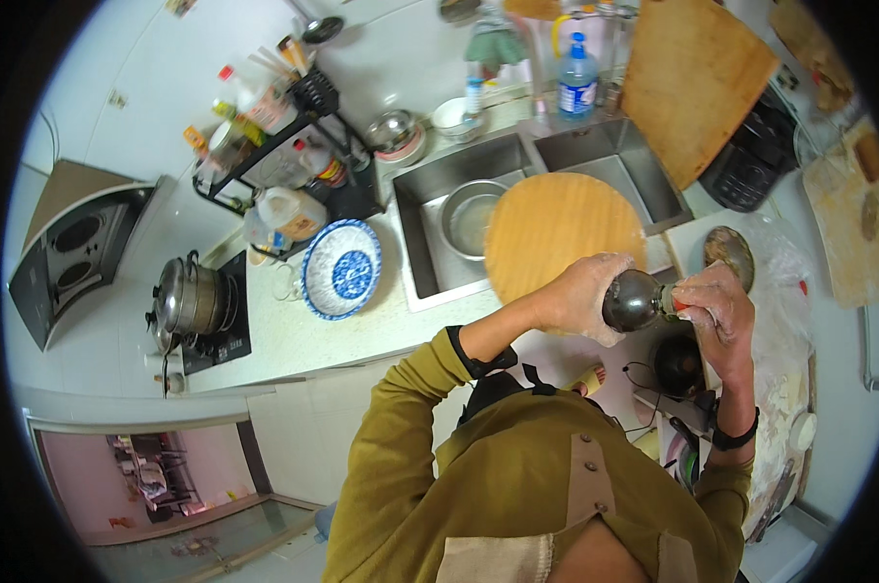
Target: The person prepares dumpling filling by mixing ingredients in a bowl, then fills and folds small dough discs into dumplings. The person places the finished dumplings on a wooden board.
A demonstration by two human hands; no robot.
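Note:
My left hand [574, 295], dusted with flour-like powder, grips the body of a dark bottle [632, 300] with its round end towards the camera. My right hand [720, 310], also powdery, has its fingers closed on the red cap [678, 301] at the bottle's neck. Whether the cap is still threaded on is hidden by the fingers. Just beyond my left hand, a round wooden board [563, 229] lies across the double steel sink [443, 291]. It partly covers a round metal pan [458, 251] in the left basin.
A blue-and-white enamel basin [319, 270] stands left of the sink, near a black rack [370, 186] with bottles. Further left, a steamer pot [192, 295] sits on the cooktop [228, 339]. On my right is a floury worktop [771, 430]; a large cutting board [691, 87] leans behind the sink.

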